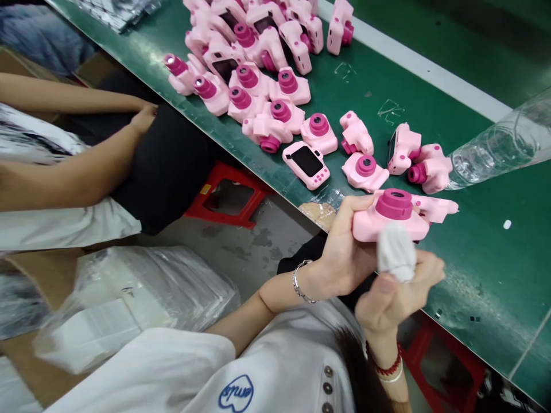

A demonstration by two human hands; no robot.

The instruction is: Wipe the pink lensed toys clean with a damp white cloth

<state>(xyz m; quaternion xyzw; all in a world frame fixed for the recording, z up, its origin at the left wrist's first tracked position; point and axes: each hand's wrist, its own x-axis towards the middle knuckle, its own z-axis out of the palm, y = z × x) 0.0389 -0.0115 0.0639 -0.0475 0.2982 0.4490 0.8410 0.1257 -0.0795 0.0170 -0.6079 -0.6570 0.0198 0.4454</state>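
Left hand (344, 252) has its fingers wrapped round a pink toy camera (390, 215) while the right hand (396, 298) pinches a white cloth (396, 252) against it, over the green tabletop (495, 258).

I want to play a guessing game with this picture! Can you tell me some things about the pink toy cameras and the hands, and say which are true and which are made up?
1. The left hand holds a pink toy camera. True.
2. The right hand holds a screwdriver. False: its fingers pinch a small white cloth against the camera.
3. Many more pink cameras lie on the green table. True.
4. Every camera on the table lies lens up. False: one shows its dark screen.
5. A clear plastic bottle lies on the table. True.
6. The stool below is blue. False: it is red.
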